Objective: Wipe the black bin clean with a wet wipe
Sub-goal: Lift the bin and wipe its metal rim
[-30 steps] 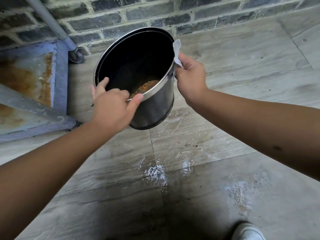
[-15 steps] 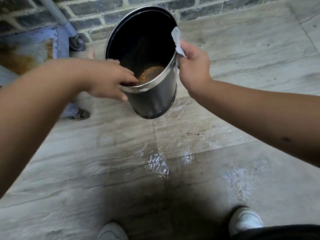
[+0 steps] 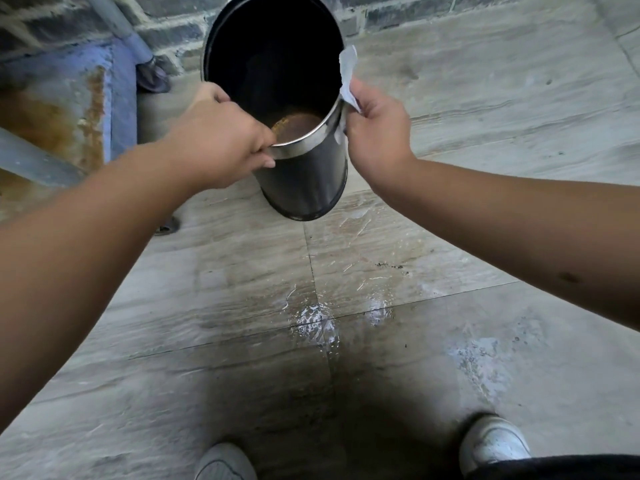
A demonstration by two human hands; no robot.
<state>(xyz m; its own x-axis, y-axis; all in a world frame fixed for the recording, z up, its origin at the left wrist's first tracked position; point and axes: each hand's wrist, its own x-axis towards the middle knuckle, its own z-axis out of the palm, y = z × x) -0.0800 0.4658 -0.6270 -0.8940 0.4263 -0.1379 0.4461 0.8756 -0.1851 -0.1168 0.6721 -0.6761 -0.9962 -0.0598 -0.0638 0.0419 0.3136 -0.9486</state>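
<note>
The black bin (image 3: pixel 304 181), a round metal can with a shiny rim and dark inside, is held off the floor and tilted with its mouth toward me. Brown rusty residue (image 3: pixel 294 124) shows at its inner bottom. My left hand (image 3: pixel 221 140) grips the near left rim, fingers over the edge. My right hand (image 3: pixel 375 129) presses a white wet wipe (image 3: pixel 348 74) against the right rim and outer wall, with part of the wipe sticking up above the hand.
Grey floor tiles carry wet patches (image 3: pixel 317 323) below the bin. A dark brick wall (image 3: pixel 398 12) runs along the back. At the left is a rusty blue metal base (image 3: pixel 69 109) with a grey pipe (image 3: pixel 131 43). My white shoes (image 3: pixel 493 441) show at the bottom.
The view has tilted down and the bin now sits higher in the frame, more upright. My left hand shifted along the near rim. The right hand keeps the wipe on the right rim.
</note>
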